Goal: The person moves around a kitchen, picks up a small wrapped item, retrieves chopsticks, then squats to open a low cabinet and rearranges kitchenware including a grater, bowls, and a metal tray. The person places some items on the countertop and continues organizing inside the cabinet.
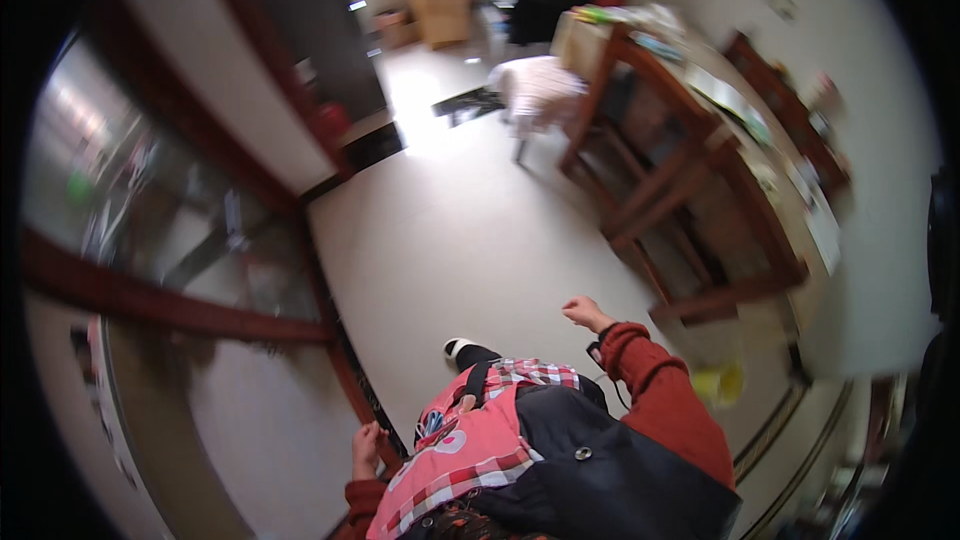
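Note:
My right hand [586, 313] hangs over the tiled floor [427, 240] with its fingers curled in; I see nothing in it. Its red sleeve [660, 397] is bunched at the forearm, with a dark band at the wrist. Low on the left, my left hand [367, 448] is also curled, close to a red-brown wooden door frame [349, 382], and no object shows in it. Between the hands is a pink apron [480, 431] with checked trim. Blue items [433, 422] stick out of its pocket. One shoe [454, 346] shows ahead on the floor.
Wooden chairs [720, 127] stand along a table [780, 142] bearing papers and bags on the right. Farther ahead is a cloth-covered stool [536, 86]. Cardboard boxes [448, 11] sit beyond a bright doorway. Glass panels [202, 225] line the left. A yellow bin [718, 384] is at right.

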